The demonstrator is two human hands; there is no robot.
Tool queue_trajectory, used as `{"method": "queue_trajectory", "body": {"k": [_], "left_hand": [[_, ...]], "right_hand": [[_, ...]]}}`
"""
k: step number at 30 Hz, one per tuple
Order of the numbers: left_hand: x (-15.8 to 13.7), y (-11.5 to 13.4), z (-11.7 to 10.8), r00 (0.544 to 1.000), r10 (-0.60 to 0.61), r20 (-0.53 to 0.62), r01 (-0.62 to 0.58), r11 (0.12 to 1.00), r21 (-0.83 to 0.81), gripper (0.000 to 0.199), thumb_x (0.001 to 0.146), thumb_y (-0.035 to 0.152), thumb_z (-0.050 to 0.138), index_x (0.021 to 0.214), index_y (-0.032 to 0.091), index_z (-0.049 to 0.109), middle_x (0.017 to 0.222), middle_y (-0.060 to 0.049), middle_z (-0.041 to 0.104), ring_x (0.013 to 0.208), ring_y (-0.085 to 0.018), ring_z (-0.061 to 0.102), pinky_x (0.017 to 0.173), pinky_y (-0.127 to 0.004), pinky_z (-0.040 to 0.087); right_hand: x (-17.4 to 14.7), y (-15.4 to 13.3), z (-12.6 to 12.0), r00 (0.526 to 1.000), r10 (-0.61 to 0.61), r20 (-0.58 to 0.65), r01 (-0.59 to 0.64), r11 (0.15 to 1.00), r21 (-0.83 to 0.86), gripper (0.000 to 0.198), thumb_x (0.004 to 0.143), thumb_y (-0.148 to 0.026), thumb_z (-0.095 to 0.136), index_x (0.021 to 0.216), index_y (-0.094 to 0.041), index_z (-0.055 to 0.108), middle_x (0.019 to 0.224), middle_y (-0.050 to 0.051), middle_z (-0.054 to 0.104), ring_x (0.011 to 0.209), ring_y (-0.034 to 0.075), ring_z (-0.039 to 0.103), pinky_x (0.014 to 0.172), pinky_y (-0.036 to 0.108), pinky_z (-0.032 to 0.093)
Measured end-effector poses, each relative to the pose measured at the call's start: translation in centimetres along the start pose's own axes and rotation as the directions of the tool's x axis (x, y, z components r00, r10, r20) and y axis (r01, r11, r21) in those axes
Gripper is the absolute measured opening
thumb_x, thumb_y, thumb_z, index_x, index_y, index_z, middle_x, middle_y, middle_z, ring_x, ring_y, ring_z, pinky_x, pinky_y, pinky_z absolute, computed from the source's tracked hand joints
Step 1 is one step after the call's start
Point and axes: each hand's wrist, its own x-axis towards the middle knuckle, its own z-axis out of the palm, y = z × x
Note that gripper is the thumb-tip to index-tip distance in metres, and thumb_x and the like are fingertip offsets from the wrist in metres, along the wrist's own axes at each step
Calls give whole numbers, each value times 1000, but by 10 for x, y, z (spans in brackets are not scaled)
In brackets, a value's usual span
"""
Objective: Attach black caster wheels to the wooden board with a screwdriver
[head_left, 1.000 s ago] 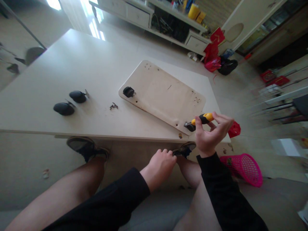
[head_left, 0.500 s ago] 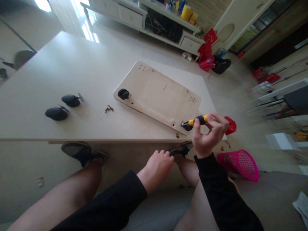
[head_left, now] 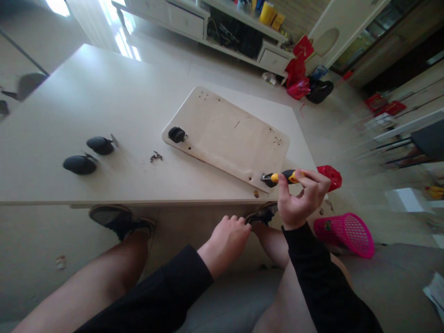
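My right hand [head_left: 303, 196] is closed around the handle of a yellow-and-black screwdriver [head_left: 287, 176]. Its tip meets the mounting plate of a black caster wheel [head_left: 269, 181] at the near right corner of a cream board [head_left: 225, 134]. The board lies flat on the white table [head_left: 132, 101], and a second caster [head_left: 176, 134] sits at its left corner. Below the table edge, my left hand [head_left: 227, 240] hangs in front of my legs, fingers loosely curled; its palm side is hidden. A small pile of screws [head_left: 156, 157] lies left of the board.
Two more casters, one at the back [head_left: 100, 144] and one nearer [head_left: 80, 164], lie on the table's left. A small brownish-yellow item [head_left: 256, 194] lies near the front edge. On the floor at right are a pink basket [head_left: 354, 235] and a red bag [head_left: 331, 178].
My right hand has turned slightly around the screwdriver, whose handle sits a little lower. The view has shifted slightly; my left hand, the board and the loose casters stay in place.
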Motion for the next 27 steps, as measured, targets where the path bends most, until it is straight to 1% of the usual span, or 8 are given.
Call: {"method": "queue_trajectory", "body": {"k": [6,9,13,16,19,23,24,27], "left_hand": [[1,0,2,1000,-4,10,4,1000,-16,26,106,14,57,126,11,73,127,-18,76,119,-33,75,97,-46,60],[1,-1,3,1000,-6,15,6,1000,-13,25,105,14,59,126,12,73,128,-17,76,118,-33,75,97,-45,59],[0,0,2,1000,1,25,-1,1000,-5,24,104,14,59,124,12,73,125,-17,76,119,-33,74,96,-44,58],[-1,0,1,1000,3,17,-3,1000,5,25,105,13,57,124,12,73,123,-16,77,117,-32,75,93,-42,58],[-1,0,2,1000,4,2,-4,1000,10,24,105,13,57,123,13,73,122,-16,77,116,-31,75,92,-41,57],[0,0,3,1000,5,2,-5,1000,6,24,105,15,59,124,13,73,123,-16,77,116,-31,75,92,-41,57],[0,0,3,1000,4,4,-4,1000,6,24,105,15,59,124,13,73,123,-16,77,117,-31,75,92,-41,57],[0,0,3,1000,4,2,-4,1000,1,23,105,15,59,123,14,74,122,-16,77,116,-31,75,92,-40,57]], "right_hand": [[-1,1,-4,988,92,126,-105,989,106,26,102,-24,57,127,-21,63,137,17,71,126,29,75,102,54,66],[0,0,-2,995,76,68,-80,995,63,22,98,-22,69,119,-22,67,123,12,75,112,25,77,97,46,67],[5,-1,1,998,57,-25,-57,998,7,22,87,-24,87,104,-23,72,101,5,70,94,20,71,88,39,64],[7,-3,1,997,72,25,-73,995,72,15,97,-24,73,112,-22,72,109,9,72,105,24,73,93,45,64],[7,-5,2,994,84,68,-93,984,153,24,103,-20,57,123,-22,70,121,13,75,117,26,75,99,49,65],[7,-4,4,993,113,-16,-111,987,114,10,96,-21,73,104,-24,68,106,7,75,99,22,75,91,43,65],[7,-3,4,992,117,-38,-113,989,90,13,93,-22,78,99,-24,67,101,6,74,95,21,74,90,43,65],[6,0,4,991,129,-40,-124,987,98,9,96,-25,75,95,-23,66,102,7,74,97,22,74,92,44,64]]}}
